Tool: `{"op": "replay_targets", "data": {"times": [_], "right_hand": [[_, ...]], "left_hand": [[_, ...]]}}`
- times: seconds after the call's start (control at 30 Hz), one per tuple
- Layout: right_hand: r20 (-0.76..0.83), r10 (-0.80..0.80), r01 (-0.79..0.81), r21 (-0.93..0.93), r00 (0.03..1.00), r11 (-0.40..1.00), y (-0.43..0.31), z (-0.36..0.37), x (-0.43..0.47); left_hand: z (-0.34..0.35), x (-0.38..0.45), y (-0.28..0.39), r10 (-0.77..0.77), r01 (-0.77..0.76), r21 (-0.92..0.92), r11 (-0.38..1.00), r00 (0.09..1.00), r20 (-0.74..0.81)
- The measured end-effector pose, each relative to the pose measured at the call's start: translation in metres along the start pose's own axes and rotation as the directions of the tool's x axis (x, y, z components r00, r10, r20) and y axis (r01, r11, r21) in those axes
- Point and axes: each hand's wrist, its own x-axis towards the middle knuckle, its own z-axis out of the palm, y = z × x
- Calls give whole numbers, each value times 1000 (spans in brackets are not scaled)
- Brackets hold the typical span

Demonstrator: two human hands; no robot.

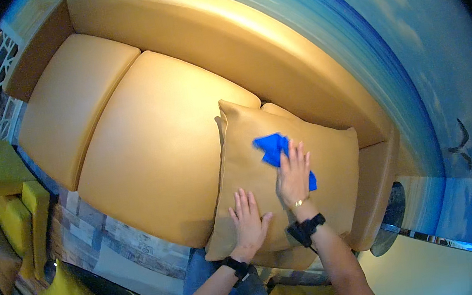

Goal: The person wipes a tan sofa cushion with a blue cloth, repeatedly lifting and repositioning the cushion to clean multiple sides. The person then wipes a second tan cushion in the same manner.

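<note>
A large tan cushion with piped edges lies on the right end of a tan sofa. My right hand rests over a blue cloth, fingers stretched out, pressing it on the cushion. Parts of the cloth show beyond the fingertips and beside the palm. Flat on the cushion's lower left part lies my left hand, fingers apart and holding nothing. Both wrists carry black bands, and a gold bracelet circles the right one.
The sofa's backrest runs along a wall with a sea and sky mural. Yellow-green seats and a dark table stand at the left. A pale surface with a shiny edge is at the lower right, near a dark oval object.
</note>
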Motion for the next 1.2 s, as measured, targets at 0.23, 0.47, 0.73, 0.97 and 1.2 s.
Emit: {"op": "replay_targets", "data": {"times": [0.23,0.47,0.73,0.97,1.2], "right_hand": [[152,-372,316,297,916,901,-9,-4,-37],[18,188,-187,-9,982,982,28,11,5],[217,-58,20,171,974,985,-30,-13,-119],[33,457,-455,-64,889,888,42,-16,-154],[-114,659,-643,149,743,751,-18,4,-158]], "left_hand": [[2,-5,-6,109,-168,275,947,970,217],[11,-1,-16,223,-241,339,909,970,92],[6,-6,-24,197,-265,468,843,962,190],[-3,-7,5,203,-230,238,944,970,131],[11,7,49,331,-349,213,913,937,114]]}}
